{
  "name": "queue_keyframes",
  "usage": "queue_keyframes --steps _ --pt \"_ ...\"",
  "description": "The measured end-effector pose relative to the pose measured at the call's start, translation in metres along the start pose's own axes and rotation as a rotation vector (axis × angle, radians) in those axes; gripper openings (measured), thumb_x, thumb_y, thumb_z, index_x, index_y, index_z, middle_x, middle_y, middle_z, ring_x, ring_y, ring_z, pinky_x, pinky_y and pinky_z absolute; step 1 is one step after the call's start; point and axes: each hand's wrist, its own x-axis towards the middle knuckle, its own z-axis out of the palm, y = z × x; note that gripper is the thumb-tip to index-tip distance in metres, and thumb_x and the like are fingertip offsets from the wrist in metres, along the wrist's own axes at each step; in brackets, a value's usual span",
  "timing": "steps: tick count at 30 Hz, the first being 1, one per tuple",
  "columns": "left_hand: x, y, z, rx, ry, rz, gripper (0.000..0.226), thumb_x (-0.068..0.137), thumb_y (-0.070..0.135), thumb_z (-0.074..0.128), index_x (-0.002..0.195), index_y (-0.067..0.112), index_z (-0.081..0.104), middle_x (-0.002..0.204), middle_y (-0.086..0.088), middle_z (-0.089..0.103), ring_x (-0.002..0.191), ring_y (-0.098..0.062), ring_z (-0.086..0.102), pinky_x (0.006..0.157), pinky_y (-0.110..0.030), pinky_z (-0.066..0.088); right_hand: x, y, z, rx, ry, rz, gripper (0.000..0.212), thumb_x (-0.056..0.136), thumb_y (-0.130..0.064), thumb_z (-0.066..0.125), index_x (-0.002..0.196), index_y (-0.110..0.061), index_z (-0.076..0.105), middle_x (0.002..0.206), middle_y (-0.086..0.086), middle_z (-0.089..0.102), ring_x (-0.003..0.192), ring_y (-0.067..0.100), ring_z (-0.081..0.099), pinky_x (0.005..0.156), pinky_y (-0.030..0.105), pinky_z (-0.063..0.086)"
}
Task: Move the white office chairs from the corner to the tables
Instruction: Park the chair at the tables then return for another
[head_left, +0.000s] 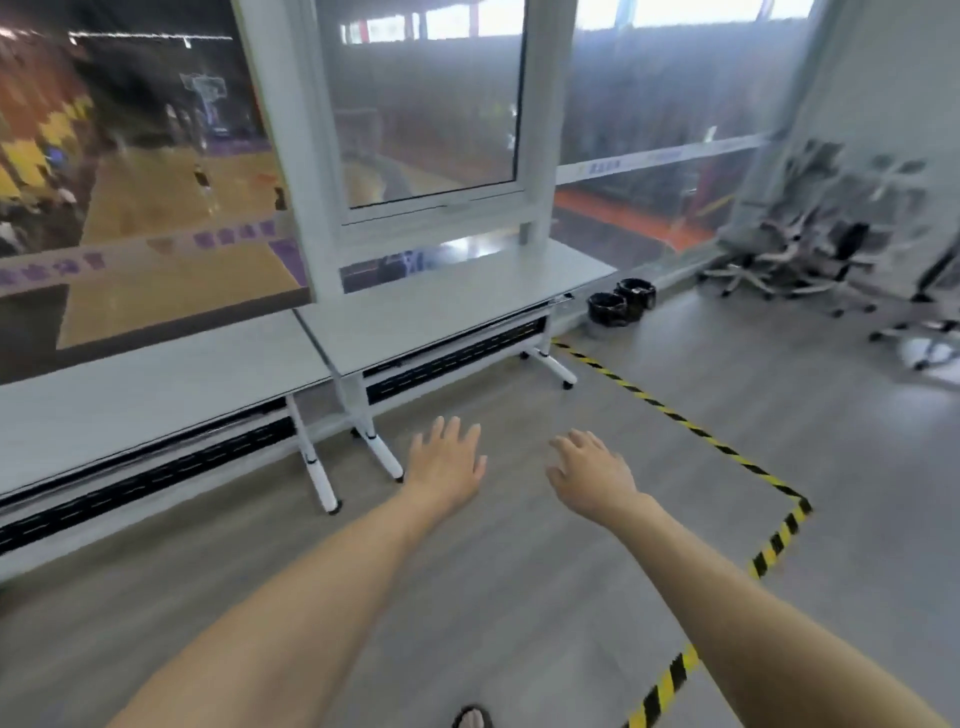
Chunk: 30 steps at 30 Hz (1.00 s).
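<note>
Left hand (448, 460): spread flat, palm down, holding nothing, centre of frame.
Right hand (589, 470): fingers loosely splayed, likewise empty, just right of the left.
White office chairs (810, 244): bunched in the far right corner, blurred, bases seemingly interlocked.
Tables (452, 299): along the window, left and centre, no chair drawn up yet.
Risk, tangle: likely snagging of star bases when pulling one chair free (a neighbour could tip).
Risk, route: two black bins (621, 301) near the table end, easily clipped by castors.
Risk, floor: striped tape (680, 418) across the path, probably harmless.
</note>
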Motion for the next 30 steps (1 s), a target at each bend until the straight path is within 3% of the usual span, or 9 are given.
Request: queue_keyframes --steps 6,10,20,23,30 --pt "0.153 0.121 -0.021 0.039 0.012 0.216 0.060 0.109 0.047 0.032 0.163 0.025 0.020 0.171 -0.008 0.016 0.159 -0.030 0.009 0.122 -0.051 0.022 0.048 0.144 -0.050 -0.001 0.061 0.225 0.053 0.104 -0.046 0.043 0.153 -0.028 0.039 0.162 0.003 0.033 0.152 0.025 0.025 0.111 0.050 0.041" --pt "0.258 0.201 -0.032 0.034 0.018 0.303 0.056 0.108 0.048 0.033 0.158 0.024 0.027 0.162 -0.010 0.031 0.153 -0.030 0.020 0.114 -0.050 0.032 0.090 0.228 -0.093 -0.013 0.118 0.345 0.050 0.104 -0.043 0.043 0.150 -0.024 0.043 0.155 0.001 0.040 0.146 0.023 0.033 0.102 0.045 0.046" --pt "0.470 0.412 -0.073 0.027 0.033 0.583 0.058 0.110 0.046 0.031 0.162 0.023 0.022 0.167 -0.009 0.023 0.158 -0.030 0.010 0.118 -0.049 0.028 0.171 0.444 -0.180 0.030 0.232 0.633 0.051 0.105 -0.041 0.045 0.153 -0.024 0.040 0.165 0.005 0.031 0.152 0.023 0.027 0.112 0.047 0.041" --pt "0.529 0.482 -0.080 0.043 0.079 0.653 0.058 0.109 0.047 0.031 0.162 0.024 0.022 0.164 -0.008 0.028 0.156 -0.029 0.017 0.117 -0.048 0.032 0.194 0.516 -0.195 0.050 0.269 0.692 0.050 0.105 -0.042 0.045 0.152 -0.023 0.041 0.163 0.005 0.033 0.150 0.025 0.029 0.112 0.050 0.042" --pt "0.661 0.647 -0.096 0.023 0.125 0.713 0.058 0.109 0.047 0.032 0.161 0.022 0.024 0.163 -0.009 0.030 0.155 -0.029 0.019 0.117 -0.050 0.032 0.260 0.693 -0.244 0.075 0.343 0.727 0.052 0.106 -0.043 0.044 0.154 -0.023 0.039 0.162 0.005 0.032 0.151 0.025 0.028 0.117 0.048 0.037"
